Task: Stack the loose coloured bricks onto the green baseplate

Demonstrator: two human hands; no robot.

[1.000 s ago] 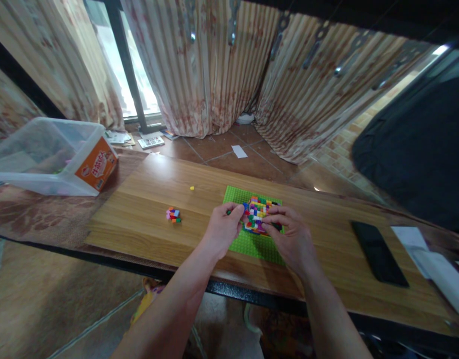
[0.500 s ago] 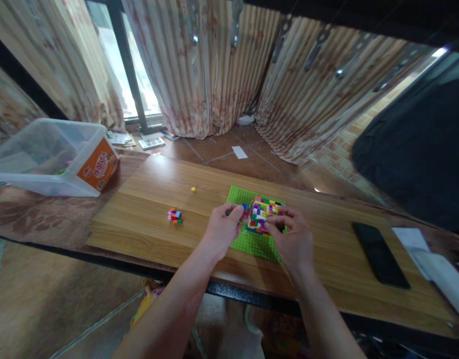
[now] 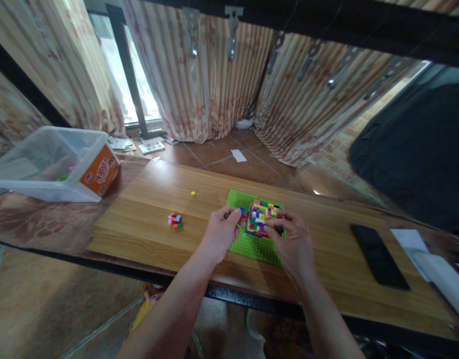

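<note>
A multicoloured block of toy bricks (image 3: 262,213) stands on a green studded baseplate (image 3: 253,249). My left hand (image 3: 222,229) is beside its left side, closed around a few loose toy bricks; a blue one (image 3: 242,210) shows at the thumb, with bits of red and green nearby. My right hand (image 3: 294,237) rests over the block's right and near side. Its thumb and forefinger are pinched at the block's near edge, on a brick mostly covered by the fingertips. The hand hides the block's right part.
A small pile of loose bricks (image 3: 175,220) and a single yellow brick (image 3: 193,193) lie on the wooden board (image 3: 139,219) to the left. A clear plastic bin (image 3: 61,192) stands at far left. A black phone (image 3: 379,257) and white papers (image 3: 410,242) lie at right.
The whole view has shifted slightly. Both hands stay almost in place, the left with its bricks a touch farther from the block, the right still at the block's near edge.
</note>
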